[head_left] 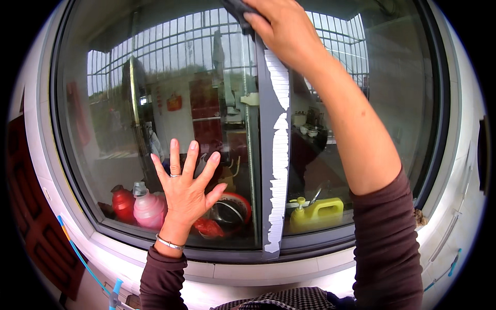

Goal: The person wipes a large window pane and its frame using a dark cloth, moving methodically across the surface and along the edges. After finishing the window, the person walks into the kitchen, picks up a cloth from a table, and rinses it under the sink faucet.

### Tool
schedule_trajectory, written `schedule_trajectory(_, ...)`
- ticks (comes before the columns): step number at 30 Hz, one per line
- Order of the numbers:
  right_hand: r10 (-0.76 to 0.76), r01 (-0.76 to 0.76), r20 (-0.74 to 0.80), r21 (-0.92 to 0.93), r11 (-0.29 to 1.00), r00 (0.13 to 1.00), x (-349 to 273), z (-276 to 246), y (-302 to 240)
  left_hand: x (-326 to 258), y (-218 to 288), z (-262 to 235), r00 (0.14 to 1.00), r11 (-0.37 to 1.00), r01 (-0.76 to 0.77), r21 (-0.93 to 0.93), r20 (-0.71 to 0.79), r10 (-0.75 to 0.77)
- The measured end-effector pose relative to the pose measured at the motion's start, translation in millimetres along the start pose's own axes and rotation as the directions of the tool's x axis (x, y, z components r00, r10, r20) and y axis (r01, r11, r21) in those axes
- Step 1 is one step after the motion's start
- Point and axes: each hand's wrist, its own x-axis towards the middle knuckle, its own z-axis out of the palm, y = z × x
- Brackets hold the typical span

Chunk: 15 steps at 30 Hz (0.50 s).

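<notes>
Dark cloth-like item (pixel 239 15) is in the right fingers (pixel 259 25) near torn white strip (pixel 279 170); left fingers (pixel 190 159) spread wide.

The light is soft daylight, and the brightest part of the glass (pixel 95 160) lies from eleven to one o'clock, where pale sky shows behind the bars (pixel 175 44). A grey veil of reflections covers the glass, so the room tones inside are dim and low in contrast. The left hand (pixel 188 186), toward seven o'clock, and the right forearm (pixel 356 121), toward two, are evenly lit and rather sharp. The torn white strip (pixel 279 170) is very bright, near the middle. The red door (pixel 36 212), at eight o'clock, is quite dark. The window frame (pixel 443 93) bends strongly at three o'clock, and all four corners are black.
</notes>
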Motion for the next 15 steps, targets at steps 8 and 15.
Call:
schedule_trajectory(8, -0.171, 0.137, 0.318, 0.127, 0.982, 0.933, -158.9, -43.6, -93.0, -1.1, -2.3, 0.5, 1.0, 1.0, -0.016, 0.007, -0.022, 0.016)
schedule_trajectory(15, -0.066, 0.05, 0.172, 0.093, 0.994, 0.983, -101.6, -30.4, -63.3, -3.4, -5.6, 0.8, 1.0, 0.999, -0.012, 0.038, 0.002, 0.012)
